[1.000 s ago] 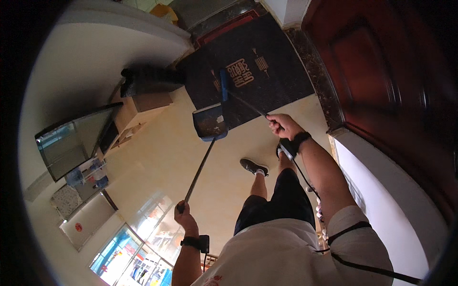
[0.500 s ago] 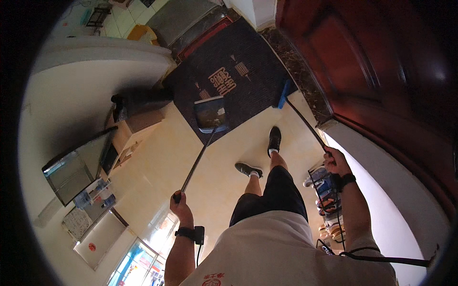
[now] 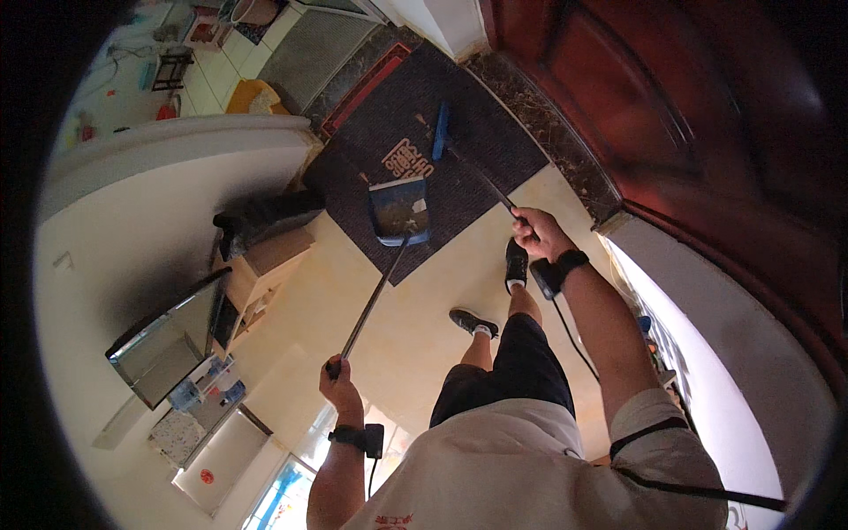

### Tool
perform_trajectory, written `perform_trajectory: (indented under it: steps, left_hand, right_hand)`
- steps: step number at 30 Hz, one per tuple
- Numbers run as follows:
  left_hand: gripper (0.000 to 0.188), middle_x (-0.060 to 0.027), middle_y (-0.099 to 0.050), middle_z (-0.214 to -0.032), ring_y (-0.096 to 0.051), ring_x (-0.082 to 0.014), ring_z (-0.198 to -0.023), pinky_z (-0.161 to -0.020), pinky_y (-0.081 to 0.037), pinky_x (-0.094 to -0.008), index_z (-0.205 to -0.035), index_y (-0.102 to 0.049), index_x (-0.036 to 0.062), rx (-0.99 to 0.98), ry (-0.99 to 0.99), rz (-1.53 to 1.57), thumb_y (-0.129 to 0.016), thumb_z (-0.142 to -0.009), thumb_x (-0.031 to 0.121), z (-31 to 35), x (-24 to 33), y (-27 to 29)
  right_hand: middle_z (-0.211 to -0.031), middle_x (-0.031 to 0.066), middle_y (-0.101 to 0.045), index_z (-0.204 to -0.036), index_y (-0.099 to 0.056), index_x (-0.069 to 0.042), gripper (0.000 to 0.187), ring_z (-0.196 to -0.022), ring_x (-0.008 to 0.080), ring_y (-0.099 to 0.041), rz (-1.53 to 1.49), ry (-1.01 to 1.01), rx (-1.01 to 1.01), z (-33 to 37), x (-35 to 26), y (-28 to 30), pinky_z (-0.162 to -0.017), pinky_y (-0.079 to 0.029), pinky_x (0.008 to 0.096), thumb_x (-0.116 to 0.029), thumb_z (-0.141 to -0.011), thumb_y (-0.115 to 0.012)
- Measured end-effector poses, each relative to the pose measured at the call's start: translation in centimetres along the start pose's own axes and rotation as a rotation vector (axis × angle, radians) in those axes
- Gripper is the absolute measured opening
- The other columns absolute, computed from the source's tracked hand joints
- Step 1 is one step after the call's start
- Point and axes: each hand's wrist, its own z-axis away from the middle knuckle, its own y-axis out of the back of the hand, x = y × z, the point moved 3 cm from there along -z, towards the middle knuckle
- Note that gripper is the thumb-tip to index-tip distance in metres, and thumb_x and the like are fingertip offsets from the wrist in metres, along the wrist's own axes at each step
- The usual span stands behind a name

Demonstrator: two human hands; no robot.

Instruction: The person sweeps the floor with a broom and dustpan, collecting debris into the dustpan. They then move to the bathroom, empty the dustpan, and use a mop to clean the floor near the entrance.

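My left hand is closed round the top of a long dark handle that runs to a blue dustpan. The dustpan rests on the near part of a dark doormat, with a pale scrap and some debris in its tray. In my right hand is the handle of a broom with a narrow blue head. The broom head is over the mat, beyond the dustpan and a little right of it, apart from it. Whether its bristles touch the mat is hard to make out.
A dark red door stands at the right, with a dark stone sill beside the mat. On the left are a television and a light wooden cabinet. A yellow container sits past the threshold. My shoes are on the pale floor.
My right hand has swung forward and left, carrying the broom head from the mat's right edge to its far middle. The dustpan stays in nearly the same place on the mat.
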Motion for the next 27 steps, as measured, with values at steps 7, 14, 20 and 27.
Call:
perform_trajectory:
  steps: [7, 14, 20, 27]
  left_hand:
    - [0.015, -0.0015, -0.065, -0.095, -0.059, -0.0119, -0.087, -0.081, -0.049, -0.0255, -0.103, -0.067, -0.0005, 0.024, -0.002, -0.085, -0.07, -0.088, 0.001, -1.2, 2.6, -1.4]
    - [0.015, -0.0006, -0.064, -0.094, -0.058, -0.0112, -0.087, -0.082, -0.048, -0.0255, -0.102, -0.067, 0.0009, -0.092, -0.071, 0.007, -0.069, -0.088, -0.001, -4.1, 2.7, -2.9]
    - [0.014, -0.0013, -0.064, -0.096, -0.058, -0.0119, -0.089, -0.084, -0.048, -0.0257, -0.103, -0.067, 0.0002, -0.197, -0.102, 0.042, -0.069, -0.09, 0.003, -9.3, 2.5, -5.8]
    - [0.013, -0.0017, -0.064, -0.095, -0.058, -0.0125, -0.088, -0.083, -0.049, -0.0263, -0.1, -0.067, -0.0004, -0.285, -0.201, -0.016, -0.069, -0.088, -0.001, -14.4, 4.4, -5.9]
  right_hand:
    - [-0.065, -0.0037, -0.045, -0.087, -0.051, -0.013, 0.016, -0.052, 0.0044, -0.039, -0.014, 0.158, 0.094, 6.4, 2.9, 13.4, -0.05, -0.034, 0.0208, -0.018, -0.095, -0.064]
    - [-0.066, -0.0034, -0.051, -0.086, -0.053, -0.015, 0.015, -0.046, 0.0034, -0.042, -0.27, 0.061, 0.349, 19.5, 7.8, 17.3, -0.041, -0.032, 0.0173, -0.022, -0.097, -0.062]
    - [-0.067, -0.003, -0.048, -0.1, -0.058, -0.009, 0.01, -0.05, 0.0044, -0.039, -0.254, 0.131, 0.088, 19.7, 6.6, 9.7, -0.045, -0.03, 0.0184, -0.018, -0.097, -0.061]
    - [-0.068, -0.0009, -0.045, -0.091, -0.053, -0.008, 0.009, -0.054, 0.0066, -0.039, 0.359, 0.736, -0.072, 8.0, 5.4, 1.0, -0.054, -0.035, 0.0218, -0.01, -0.093, -0.061]
